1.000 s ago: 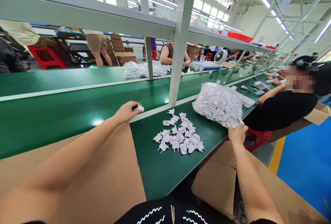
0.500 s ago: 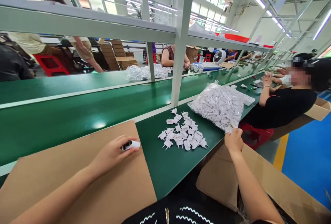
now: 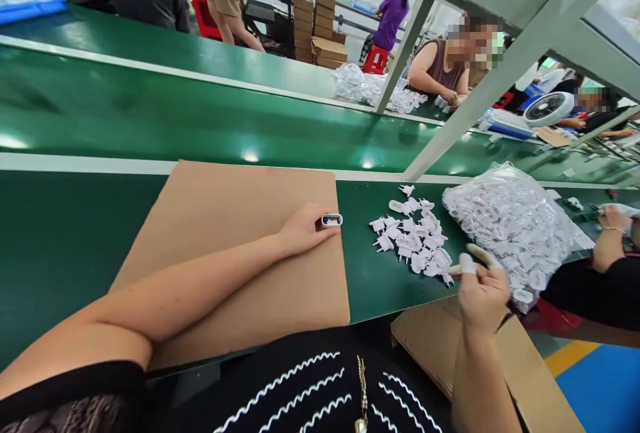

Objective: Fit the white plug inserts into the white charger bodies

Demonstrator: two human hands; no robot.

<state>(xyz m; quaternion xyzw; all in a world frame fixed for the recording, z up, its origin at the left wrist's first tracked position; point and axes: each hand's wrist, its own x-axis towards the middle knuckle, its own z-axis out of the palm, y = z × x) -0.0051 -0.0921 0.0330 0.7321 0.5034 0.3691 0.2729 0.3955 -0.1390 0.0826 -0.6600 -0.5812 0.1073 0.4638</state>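
Observation:
My left hand point(image 3: 303, 229) is closed around a small white plastic charger housing point(image 3: 332, 220), its open end facing up with dark parts inside. The hand is over the right edge of a flat cardboard sheet point(image 3: 240, 203). My right hand point(image 3: 483, 293) is raised near the table's front edge, fingers apart, with pale covers on some fingertips. It is between a loose pile of white plug pieces point(image 3: 413, 239) with metal pins and a clear plastic bag point(image 3: 510, 226) full of similar white pieces. I see nothing held in it.
A green worktable point(image 3: 370, 299) runs across, with a slanted grey post point(image 3: 450, 129) behind the pile. An open cardboard box point(image 3: 430, 339) is below the front edge. A co-worker's hand point(image 3: 614, 218) is beyond the bag at right; other people sit across the line.
My right hand has let go of the bag's near corner and now has its fingers apart near the pile. The view has turned left and downward. My left hand still holds the housing.

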